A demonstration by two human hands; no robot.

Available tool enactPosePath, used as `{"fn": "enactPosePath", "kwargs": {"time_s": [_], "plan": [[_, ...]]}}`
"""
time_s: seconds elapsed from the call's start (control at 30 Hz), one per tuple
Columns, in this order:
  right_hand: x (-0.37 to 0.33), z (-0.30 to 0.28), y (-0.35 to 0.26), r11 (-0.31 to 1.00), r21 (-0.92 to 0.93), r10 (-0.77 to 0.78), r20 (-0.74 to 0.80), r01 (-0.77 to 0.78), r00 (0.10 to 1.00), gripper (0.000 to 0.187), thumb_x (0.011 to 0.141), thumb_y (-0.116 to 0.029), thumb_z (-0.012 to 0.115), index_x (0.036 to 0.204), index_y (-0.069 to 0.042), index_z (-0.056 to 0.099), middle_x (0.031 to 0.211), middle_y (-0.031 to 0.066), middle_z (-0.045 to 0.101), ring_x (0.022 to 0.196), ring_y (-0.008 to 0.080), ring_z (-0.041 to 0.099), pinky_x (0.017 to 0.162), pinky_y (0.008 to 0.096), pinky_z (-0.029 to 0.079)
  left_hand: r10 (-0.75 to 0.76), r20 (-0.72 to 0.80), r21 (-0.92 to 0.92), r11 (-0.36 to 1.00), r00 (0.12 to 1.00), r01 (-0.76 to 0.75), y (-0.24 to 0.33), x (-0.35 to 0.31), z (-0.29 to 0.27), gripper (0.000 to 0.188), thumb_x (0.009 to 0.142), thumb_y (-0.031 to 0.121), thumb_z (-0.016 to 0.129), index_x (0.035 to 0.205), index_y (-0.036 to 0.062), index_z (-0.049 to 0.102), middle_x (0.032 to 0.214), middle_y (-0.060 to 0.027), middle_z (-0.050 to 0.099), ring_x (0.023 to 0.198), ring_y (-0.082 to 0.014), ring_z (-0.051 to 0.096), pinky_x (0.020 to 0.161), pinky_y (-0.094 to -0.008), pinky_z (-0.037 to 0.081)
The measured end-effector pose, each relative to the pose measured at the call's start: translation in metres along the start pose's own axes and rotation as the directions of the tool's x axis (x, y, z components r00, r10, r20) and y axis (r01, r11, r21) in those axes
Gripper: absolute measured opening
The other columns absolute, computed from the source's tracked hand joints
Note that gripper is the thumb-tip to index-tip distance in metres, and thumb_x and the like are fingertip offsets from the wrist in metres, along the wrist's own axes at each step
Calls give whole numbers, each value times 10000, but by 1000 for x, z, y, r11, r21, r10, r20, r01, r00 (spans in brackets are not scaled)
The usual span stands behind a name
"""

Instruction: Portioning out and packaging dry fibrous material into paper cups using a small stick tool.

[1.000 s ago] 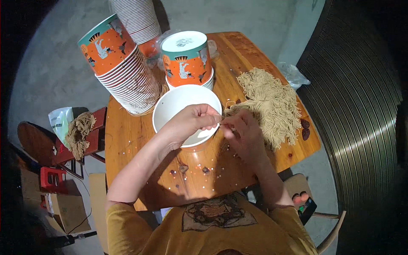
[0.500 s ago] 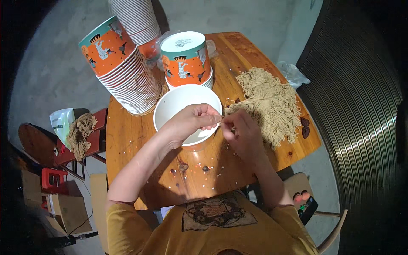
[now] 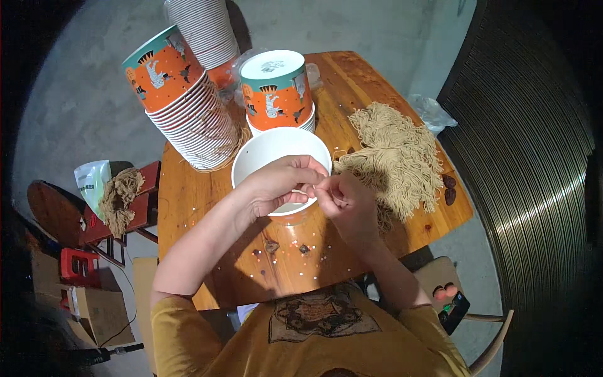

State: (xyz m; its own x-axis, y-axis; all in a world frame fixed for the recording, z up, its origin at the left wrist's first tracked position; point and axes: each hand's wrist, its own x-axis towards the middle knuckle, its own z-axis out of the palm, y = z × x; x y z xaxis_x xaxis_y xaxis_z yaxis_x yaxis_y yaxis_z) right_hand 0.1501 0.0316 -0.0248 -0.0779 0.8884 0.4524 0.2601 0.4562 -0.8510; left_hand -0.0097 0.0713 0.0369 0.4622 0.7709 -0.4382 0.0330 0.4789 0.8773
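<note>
My left hand [image 3: 286, 182] lies over the open white paper bucket [image 3: 256, 149], its thumb and fingers pinched together near the right side of the rim. Just to its right, my right hand [image 3: 347, 202] is also closed, and the fingertips of both hands meet. What they pinch is too small to make out. Beside the right hand spreads a heap of tan cords [image 3: 399, 160], its near strands partly behind that hand. Behind the bucket stands an upside-down orange and teal printed paper bucket [image 3: 274, 94] on other white-rimmed ones.
A leaning stack of nested buckets [image 3: 188, 119] stands at the left of the wooden table [image 3: 352, 264], with tan cords at its base. Small pale bits and dark scraps dot the tabletop. Two dark lumps [image 3: 450, 188] lie right of the cords. A stool [image 3: 135, 210] bears more cords.
Both hands have shifted slightly left, the right one turning at the wrist with its fingers curled closer to the left fingertips. The bucket shows slightly further right.
</note>
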Motion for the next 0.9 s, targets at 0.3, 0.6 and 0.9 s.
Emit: {"fn": "enactPosePath", "kwargs": {"time_s": [0.3,0.6,0.9], "plan": [[7,-18,-1,946,241,192,132,-219,973,128,866,-137,599,950,-45,571,768,9,553,680,69,530,611,250,455,126,33,81,988,991,-129,-6,1,-8,162,850,-7,570,1003,23,528,889,-42,593,752,-77,567,676,-185,487],[15,-21,9,972,181,120,168,-150,978,146,884,-131,574,988,-33,547,798,26,560,727,75,515,663,236,446,179,18,89,980,984,-180,-11,1,-5,178,832,-7,583,999,14,526,877,-37,574,731,-93,531,682,-203,452],[16,-21,2,977,135,146,134,-163,980,131,871,-135,599,931,-24,562,758,31,578,683,85,526,627,248,448,176,-6,127,977,984,-174,-9,-1,0,127,854,66,610,959,30,549,870,-23,581,739,-82,531,705,-204,446]]}}
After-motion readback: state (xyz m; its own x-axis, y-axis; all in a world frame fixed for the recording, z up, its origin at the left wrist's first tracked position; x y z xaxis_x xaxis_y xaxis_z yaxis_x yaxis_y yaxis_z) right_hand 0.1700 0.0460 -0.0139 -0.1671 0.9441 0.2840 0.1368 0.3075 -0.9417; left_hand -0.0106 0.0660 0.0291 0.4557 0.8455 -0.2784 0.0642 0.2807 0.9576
